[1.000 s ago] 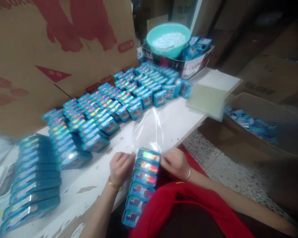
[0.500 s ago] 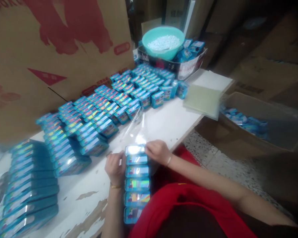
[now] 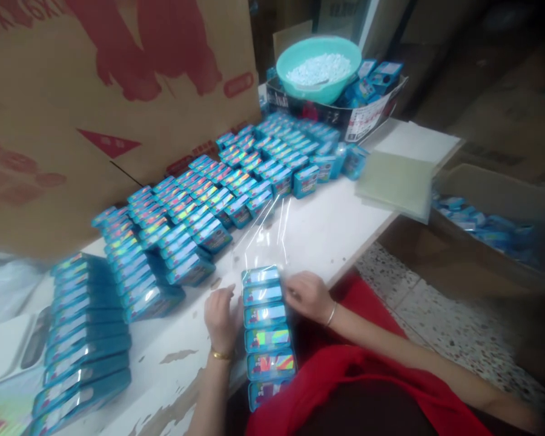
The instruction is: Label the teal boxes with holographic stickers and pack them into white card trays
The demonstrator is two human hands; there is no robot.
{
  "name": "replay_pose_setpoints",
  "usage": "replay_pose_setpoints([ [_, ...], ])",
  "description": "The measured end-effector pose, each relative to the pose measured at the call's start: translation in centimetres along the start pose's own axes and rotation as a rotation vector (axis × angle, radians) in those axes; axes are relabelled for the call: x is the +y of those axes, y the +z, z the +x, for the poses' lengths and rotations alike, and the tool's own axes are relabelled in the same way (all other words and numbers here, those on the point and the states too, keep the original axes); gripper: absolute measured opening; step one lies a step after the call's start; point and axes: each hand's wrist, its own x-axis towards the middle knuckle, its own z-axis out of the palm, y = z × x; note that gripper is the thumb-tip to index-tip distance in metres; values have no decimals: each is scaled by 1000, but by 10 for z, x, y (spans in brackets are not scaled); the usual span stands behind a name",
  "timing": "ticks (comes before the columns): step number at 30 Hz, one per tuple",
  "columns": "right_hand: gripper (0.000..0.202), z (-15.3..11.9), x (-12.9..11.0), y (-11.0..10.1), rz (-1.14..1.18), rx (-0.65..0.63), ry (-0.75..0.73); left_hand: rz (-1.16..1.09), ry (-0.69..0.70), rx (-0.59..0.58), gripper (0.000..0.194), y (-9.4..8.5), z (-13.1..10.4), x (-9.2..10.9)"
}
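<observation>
A single row of small blue boxes [image 3: 266,316] with shiny, colourful tops runs from the table edge towards my body. Clear plastic film [image 3: 267,233], seemingly a bag, stretches forward from the row's far end and shines with glare. My left hand [image 3: 220,319] is at the left of the row, its fingers curled together at the film's edge. On the opposite side, my right hand [image 3: 309,297] pinches close beside the upper boxes. The film between the fingers is barely visible. The row's near end goes under my red garment [image 3: 327,381].
Many matching boxes [image 3: 195,206] stand in rows across the white table [image 3: 313,227], before a large carton [image 3: 172,54]. A turquoise bowl [image 3: 318,91] of white pieces sits on an open box [image 3: 367,118]. Flat clear sheets [image 3: 395,184] overhang the right edge, above a floor carton [image 3: 481,272].
Both hands have moved slightly nearer along the row, from its far box to about the second one. The camera view has shifted, so the whole scene sits further right.
</observation>
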Motion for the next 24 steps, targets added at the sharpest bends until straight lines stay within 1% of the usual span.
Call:
replay_pose_setpoints([
  [2,11,0,2,4,-52,-16,91,10,-76,-45,23,6,-2,-4],
  [5,14,-1,7,9,-153,-108,180,20,-110,-149,6,12,-3,-6],
  [8,16,-4,11,14,-246,-201,181,37,-111,-255,19,14,-2,-6],
  [10,18,-6,13,18,-299,-218,151,53,-81,-301,22,11,-1,-5],
  [12,21,-9,12,21,-336,-214,117,64,-11,-338,24,3,1,-4],
  [14,23,-13,9,21,-339,-233,83,67,82,-374,26,-9,2,-1],
  [18,22,-25,-6,12,-246,-349,18,46,240,-426,25,-40,-2,6],
  [21,18,-36,-17,1,-157,-451,-41,12,270,-480,25,-61,-14,14],
  [24,17,-46,-22,-10,-47,-551,-127,-15,276,-556,24,-79,-28,26],
])
